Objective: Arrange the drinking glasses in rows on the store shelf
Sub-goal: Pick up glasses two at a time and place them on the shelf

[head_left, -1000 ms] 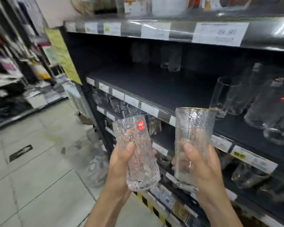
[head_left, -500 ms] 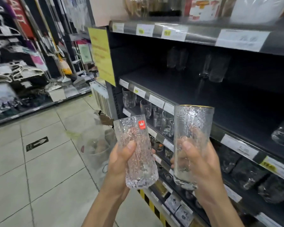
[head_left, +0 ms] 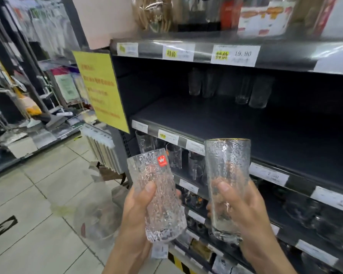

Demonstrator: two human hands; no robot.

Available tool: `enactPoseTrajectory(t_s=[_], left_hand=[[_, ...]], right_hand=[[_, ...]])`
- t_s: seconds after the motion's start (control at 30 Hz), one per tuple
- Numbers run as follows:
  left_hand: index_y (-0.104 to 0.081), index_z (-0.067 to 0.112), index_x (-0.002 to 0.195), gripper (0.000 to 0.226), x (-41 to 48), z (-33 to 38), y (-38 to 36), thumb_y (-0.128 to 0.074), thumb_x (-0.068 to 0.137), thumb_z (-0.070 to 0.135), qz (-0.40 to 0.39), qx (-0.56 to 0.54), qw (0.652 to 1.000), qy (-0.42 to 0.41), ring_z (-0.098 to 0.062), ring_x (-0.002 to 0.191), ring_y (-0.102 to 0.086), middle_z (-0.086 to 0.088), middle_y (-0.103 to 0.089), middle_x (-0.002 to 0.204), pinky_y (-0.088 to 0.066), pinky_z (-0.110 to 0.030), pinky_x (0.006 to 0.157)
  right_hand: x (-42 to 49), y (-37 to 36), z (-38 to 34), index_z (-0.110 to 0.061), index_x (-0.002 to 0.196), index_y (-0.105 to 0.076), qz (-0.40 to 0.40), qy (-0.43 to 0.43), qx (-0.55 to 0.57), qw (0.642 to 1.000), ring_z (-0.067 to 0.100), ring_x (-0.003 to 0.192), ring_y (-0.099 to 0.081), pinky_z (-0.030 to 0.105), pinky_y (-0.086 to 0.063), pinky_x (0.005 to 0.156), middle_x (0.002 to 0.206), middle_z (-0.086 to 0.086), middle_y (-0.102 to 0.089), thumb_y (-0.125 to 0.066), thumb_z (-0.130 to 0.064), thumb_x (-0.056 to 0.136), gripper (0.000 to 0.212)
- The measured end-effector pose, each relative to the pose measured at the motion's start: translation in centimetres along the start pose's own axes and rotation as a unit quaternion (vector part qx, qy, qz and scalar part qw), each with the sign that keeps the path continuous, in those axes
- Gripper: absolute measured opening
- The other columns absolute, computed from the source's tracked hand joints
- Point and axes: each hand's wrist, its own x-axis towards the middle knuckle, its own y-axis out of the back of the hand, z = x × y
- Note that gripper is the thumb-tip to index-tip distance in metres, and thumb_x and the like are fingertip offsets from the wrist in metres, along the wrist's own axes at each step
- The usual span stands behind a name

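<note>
The left hand (head_left: 136, 212) is curled round a textured glass (head_left: 156, 196) with a red sticker (head_left: 162, 161), thumb across its front, holding it tilted out in front of the shelf (head_left: 236, 123) and below its front edge. The right hand (head_left: 246, 210) grips a taller gold-rimmed glass (head_left: 227, 171) upright, out in front of the shelf, its rim showing just above that edge. The two glasses are side by side, not touching. Price tags (head_left: 268, 176) line the shelf's edge. Under the shelf, clear tumblers (head_left: 174, 157) stand on the next tier. At the shelf's back stand a few blurred tall glasses (head_left: 260, 91). A yellow sign (head_left: 101, 88) hangs at the shelf's left end
</note>
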Motion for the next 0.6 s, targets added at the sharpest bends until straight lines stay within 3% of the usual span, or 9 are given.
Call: enactPoseTrajectory(t_s=[0.07, 0.17, 0.23, 0.3, 0.4, 0.5, 0.6], left_hand=[[-0.056, 0.010, 0.132, 0.113, 2.2, -0.4, 0.7, -0.093, 0.037, 0.060, -0.008, 0.010, 1.000, 0.027, -0.043, 0.101, -0.069, -0.027, -0.067, 0.116, -0.057, -0.054, 0.083], [-0.052, 0.018, 0.139, 0.117, 5.9, -1.1, 1.5, -0.094, 0.038, 0.062, -0.011, 0.008, 0.999, 0.051, -0.044, 0.118, -0.060, -0.022, -0.063, 0.130, -0.045, -0.063, 0.101], [-0.049, 0.029, 0.141, 0.113, 8.0, -1.2, 1.5, -0.091, 0.043, 0.066, -0.026, 0.018, 0.999, 0.039, -0.041, 0.126, -0.055, -0.017, -0.059, 0.137, -0.039, -0.064, 0.106], [-0.048, 0.032, 0.141, 0.108, 10.3, -0.8, 1.2, -0.088, 0.048, 0.068, -0.047, 0.033, 0.998, 0.024, -0.040, 0.127, -0.055, -0.017, -0.057, 0.139, -0.039, -0.064, 0.107], [-0.048, 0.027, 0.142, 0.107, 13.7, 0.3, 0.6, -0.086, 0.051, 0.069, -0.056, 0.038, 0.998, 0.014, -0.043, 0.128, -0.052, -0.021, -0.053, 0.142, -0.038, -0.066, 0.106], [-0.048, 0.029, 0.142, 0.103, 16.7, 1.0, 0.1, -0.082, 0.055, 0.072, -0.059, 0.046, 0.997, 0.011, -0.045, 0.135, -0.045, -0.019, -0.048, 0.147, -0.035, -0.069, 0.107], [-0.054, 0.014, 0.135, 0.102, 18.4, 1.6, -0.5, -0.083, 0.054, 0.068, -0.077, 0.058, 0.995, 0.003, -0.041, 0.111, -0.065, -0.023, -0.066, 0.123, -0.054, -0.056, 0.090]], right_hand=[[1.4, -0.5, 0.2, -0.048, 0.136, -0.046, 0.019, -0.003, 0.003, 1.000, 0.024, 0.122, -0.059, 0.056, -0.053, 0.091, 0.139, -0.004, -0.058, -0.072, -0.087, 0.038, 0.109], [3.9, -1.4, -0.1, -0.066, 0.120, -0.044, 0.036, -0.006, 0.009, 0.999, 0.018, 0.111, -0.066, 0.025, -0.056, 0.064, 0.138, 0.002, -0.059, -0.073, -0.083, 0.040, 0.087], [5.7, -2.0, -0.7, -0.074, 0.105, -0.045, 0.047, -0.007, 0.017, 0.999, 0.015, 0.103, -0.068, 0.019, -0.051, 0.060, 0.136, 0.006, -0.059, -0.075, -0.079, 0.042, 0.070], [7.5, -2.6, -1.4, -0.069, 0.102, -0.051, 0.058, -0.003, 0.038, 0.998, 0.010, 0.095, -0.070, 0.021, -0.050, 0.065, 0.119, 0.000, -0.069, -0.079, -0.071, 0.050, 0.060], [10.1, -3.2, -1.7, -0.048, 0.115, -0.054, 0.087, 0.011, 0.034, 0.996, 0.004, 0.067, -0.068, 0.021, -0.053, 0.057, 0.080, -0.016, -0.073, -0.078, -0.061, 0.057, 0.064], [12.2, -3.6, -1.5, -0.046, 0.115, -0.053, 0.112, 0.022, 0.033, 0.993, 0.004, 0.063, -0.066, 0.021, -0.056, 0.054, 0.074, -0.019, -0.071, -0.077, -0.061, 0.061, 0.061], [13.0, -3.8, -1.3, -0.049, 0.109, -0.057, 0.131, 0.017, 0.028, 0.991, 0.017, 0.070, -0.070, 0.022, -0.058, 0.055, 0.081, -0.003, -0.072, -0.076, -0.060, 0.069, 0.046]])
